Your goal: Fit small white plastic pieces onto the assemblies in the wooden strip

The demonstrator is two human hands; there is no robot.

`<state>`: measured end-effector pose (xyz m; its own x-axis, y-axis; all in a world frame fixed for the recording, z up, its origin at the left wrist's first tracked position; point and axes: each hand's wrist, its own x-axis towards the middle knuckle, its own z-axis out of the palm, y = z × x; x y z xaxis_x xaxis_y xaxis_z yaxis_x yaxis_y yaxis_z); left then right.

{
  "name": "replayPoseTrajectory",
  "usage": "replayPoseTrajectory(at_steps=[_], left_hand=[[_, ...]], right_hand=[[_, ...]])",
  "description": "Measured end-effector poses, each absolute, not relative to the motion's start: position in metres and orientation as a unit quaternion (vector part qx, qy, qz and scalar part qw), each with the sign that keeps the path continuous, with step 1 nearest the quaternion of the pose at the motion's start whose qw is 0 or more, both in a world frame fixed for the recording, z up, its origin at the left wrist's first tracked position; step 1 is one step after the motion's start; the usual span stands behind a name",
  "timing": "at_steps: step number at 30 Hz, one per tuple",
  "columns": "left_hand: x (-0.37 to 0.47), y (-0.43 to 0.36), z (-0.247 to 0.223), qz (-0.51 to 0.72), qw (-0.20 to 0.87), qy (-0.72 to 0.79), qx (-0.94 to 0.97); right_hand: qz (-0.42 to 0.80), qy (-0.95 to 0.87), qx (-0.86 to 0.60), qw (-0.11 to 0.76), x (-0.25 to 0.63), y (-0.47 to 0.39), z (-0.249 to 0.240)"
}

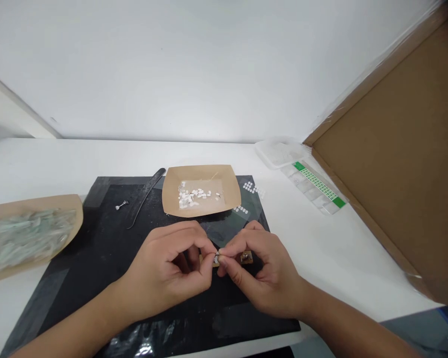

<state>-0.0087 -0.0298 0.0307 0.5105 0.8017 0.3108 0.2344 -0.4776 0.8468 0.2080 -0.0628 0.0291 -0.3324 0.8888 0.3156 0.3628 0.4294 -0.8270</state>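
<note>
Currently | left hand [155, 268], right hand [278, 273]: fingers [203, 242] pinching one tiny metallic piece [217, 255] | two cardboard trays [229, 185] [76, 206]

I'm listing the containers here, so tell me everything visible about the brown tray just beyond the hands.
The brown tray looks like cardboard, with flared walls and an open top. It sits upright across the black mat's far edge. Small white pieces lie scattered inside, over a pale, translucent-looking patch.

Left fingers [207, 245] and right fingers [232, 245] pinch a tiny piece [217, 255]
</note>
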Motion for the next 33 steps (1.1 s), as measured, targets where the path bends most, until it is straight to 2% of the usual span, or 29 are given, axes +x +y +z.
replayPoseTrajectory(at_steps=[14,23,33], left_hand=[[-0.0070,-0.0307,0.0289,0.371,0.346,0.332,0.795],[-0.0093,-0.0290,0.0287,0.364,0.383,0.321,0.786],[-0.0070,-0.0293,0.0304,0.355,0.379,0.330,0.788]], right_hand=[[0.329,-0.749,-0.431,0.381,0.2083,-0.0637,0.0299],[0.332,-0.746,-0.432,0.383,0.2086,-0.0635,0.0314],[0.331,-0.752,-0.433,0.371,0.2082,-0.0629,0.0311]])
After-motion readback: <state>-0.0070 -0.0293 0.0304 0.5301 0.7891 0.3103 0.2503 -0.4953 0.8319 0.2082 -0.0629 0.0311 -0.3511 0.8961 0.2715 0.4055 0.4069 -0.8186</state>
